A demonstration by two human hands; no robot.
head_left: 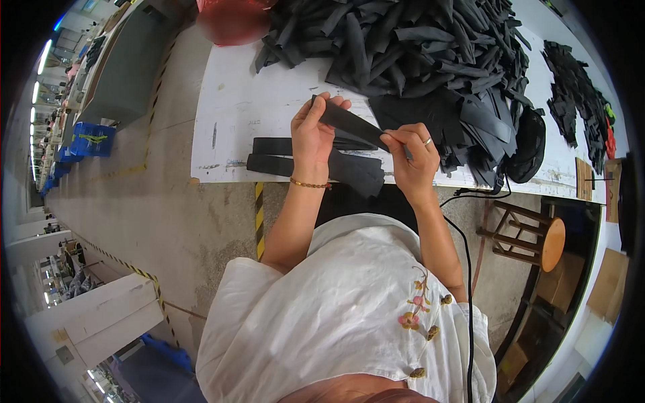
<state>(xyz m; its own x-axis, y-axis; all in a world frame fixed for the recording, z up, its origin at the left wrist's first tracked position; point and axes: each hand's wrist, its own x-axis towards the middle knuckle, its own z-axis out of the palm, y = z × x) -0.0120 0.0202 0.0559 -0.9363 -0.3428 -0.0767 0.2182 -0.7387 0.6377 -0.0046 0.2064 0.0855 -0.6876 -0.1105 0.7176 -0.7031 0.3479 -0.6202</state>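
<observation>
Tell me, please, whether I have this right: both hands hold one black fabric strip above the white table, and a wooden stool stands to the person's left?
Not quite: the wooden stool stands to the person's right, as the head view shows. The rest holds: the left hand and right hand hold one black fabric strip above the white table.

White counter, scuffed top with faint marks. Big heap of black strips covers the far middle and right. Smaller black pile sits well apart at the right end. Two stacks of flat black strips lie at the near edge. Red bag at the far left corner. Black cable drops off the near edge.
</observation>
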